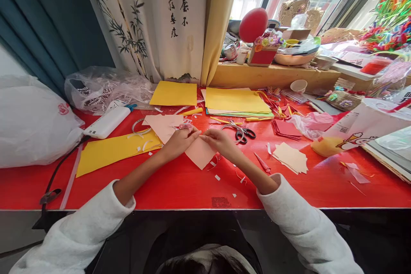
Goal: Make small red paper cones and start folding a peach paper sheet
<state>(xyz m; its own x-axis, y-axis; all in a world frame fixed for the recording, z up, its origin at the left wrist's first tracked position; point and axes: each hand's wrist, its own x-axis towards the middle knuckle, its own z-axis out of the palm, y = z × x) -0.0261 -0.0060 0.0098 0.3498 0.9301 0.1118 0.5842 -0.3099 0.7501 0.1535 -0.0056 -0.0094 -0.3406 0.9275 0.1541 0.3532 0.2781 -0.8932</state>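
Between my two hands is a pale pink square of paper [201,156], one corner pointing toward me. My left hand [182,139] pinches its upper left edge, and my right hand [218,140] pinches close beside it, the fingertips of both nearly touching. Under and behind my left hand lies another pale pink sheet [159,124]. Black-handled scissors [246,134] rest just beyond my right hand, next to a roll of clear tape [231,126]. Small white paper scraps [217,177] are scattered on the red table [186,192] near my wrists.
Yellow sheets [236,100] are stacked at the back, another yellow sheet [112,152] at left. A white plastic bag [35,124] and a white power bank-like box [108,122] stand left. Right are cream paper squares [290,158], red paper squares [286,129] and a large paper cup [362,126].
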